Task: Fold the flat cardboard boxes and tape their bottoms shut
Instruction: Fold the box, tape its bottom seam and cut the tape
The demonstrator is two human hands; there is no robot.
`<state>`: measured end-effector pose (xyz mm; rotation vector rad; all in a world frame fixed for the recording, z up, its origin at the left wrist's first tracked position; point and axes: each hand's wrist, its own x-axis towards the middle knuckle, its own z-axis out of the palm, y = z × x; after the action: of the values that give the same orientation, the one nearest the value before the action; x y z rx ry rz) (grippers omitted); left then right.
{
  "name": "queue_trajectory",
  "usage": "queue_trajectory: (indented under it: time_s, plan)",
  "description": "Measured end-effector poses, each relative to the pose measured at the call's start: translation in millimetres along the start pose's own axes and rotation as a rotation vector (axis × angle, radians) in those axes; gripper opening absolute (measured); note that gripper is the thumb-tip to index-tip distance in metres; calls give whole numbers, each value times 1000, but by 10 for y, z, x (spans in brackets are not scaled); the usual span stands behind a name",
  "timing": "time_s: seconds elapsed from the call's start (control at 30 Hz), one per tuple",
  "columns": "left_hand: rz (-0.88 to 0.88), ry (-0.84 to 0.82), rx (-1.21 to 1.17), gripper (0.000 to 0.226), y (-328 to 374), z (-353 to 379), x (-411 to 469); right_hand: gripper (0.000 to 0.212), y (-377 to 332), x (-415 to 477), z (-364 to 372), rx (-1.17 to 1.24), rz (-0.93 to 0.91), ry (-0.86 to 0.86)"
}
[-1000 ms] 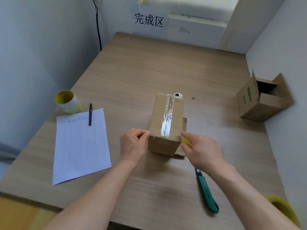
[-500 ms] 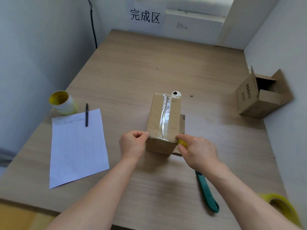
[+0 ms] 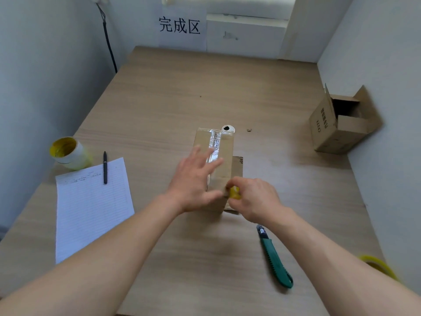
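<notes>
Left hand point(image 3: 196, 179): fingers straight and spread, laid flat over the taped seam of the cardboard box point(image 3: 227, 151), which stands mid-bench.
Right hand point(image 3: 255, 199): pinches a small yellow piece point(image 3: 234, 193) at the box's near right corner (what it is, unclear).
Method: rub firmly along the tape strip point(image 3: 214, 142), centre outward, so no edge lifts.
Bench point(image 3: 205, 87): green knife point(image 3: 275, 258), lined sheet point(image 3: 91, 201), pen point(image 3: 105, 167), yellow tape roll point(image 3: 68, 152), and a second box point(image 3: 328, 131) by the right wall.
Far wall: sign point(image 3: 180, 26).

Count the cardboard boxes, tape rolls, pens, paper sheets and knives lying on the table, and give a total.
Cardboard boxes: 2 (taped box, open box)
Tape rolls: 2 (left roll, right roll)
Pens: 1
Paper sheets: 1
Knives: 1
Total: 7
Uncounted: yellow item in right hand.
</notes>
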<state>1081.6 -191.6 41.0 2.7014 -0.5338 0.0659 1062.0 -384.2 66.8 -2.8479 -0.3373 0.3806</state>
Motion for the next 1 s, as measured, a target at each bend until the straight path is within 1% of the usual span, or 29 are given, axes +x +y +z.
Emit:
queue_trajectory:
  time_s: [0.03,0.07,0.1,0.2,0.27,0.4,0.5,0.57,0.63,0.67,0.73,0.77,0.83,0.93,1.0]
  plan:
    - [125,-191,76,94,42,9,88,30,14,-1,-2,0,-16,-1]
    - [201,-337,156,102,101,9,173,28,27,-7,-1,-4,-32,-2]
    - [255,-407,208,108,138,23,254,26,40,-16,1,-7,-45,-2]
    - [314,-478,256,115,188,84,435,26,70,-33,10,5,-70,-1]
    - [304,-493,277,116,173,154,476,33,100,-33,17,24,-78,13]
    - [284,-439,252,111,155,245,422,41,177,-75,34,64,-85,35]
    - [273,-453,211,109,181,260,299,48,250,-150,64,108,-137,4]
    - [280,-462,206,109,212,259,198,47,285,-215,88,148,-178,-39]
    - [282,-469,211,111,244,250,128,47,325,-271,90,190,-181,-110]
    - [277,-482,216,113,260,235,111,44,352,-290,88,212,-165,-145]
    - [256,-519,221,116,305,198,101,31,411,-298,63,192,-121,-187]
    - [246,-524,210,113,325,189,98,26,431,-287,41,115,-111,-181]
    - [220,-505,169,105,363,178,86,23,437,-243,11,-90,-111,-113]
    - [153,-473,126,98,416,169,97,17,393,-169,4,-154,-143,31]
    - [95,-487,117,90,480,159,150,24,396,-149,20,-157,-153,90]
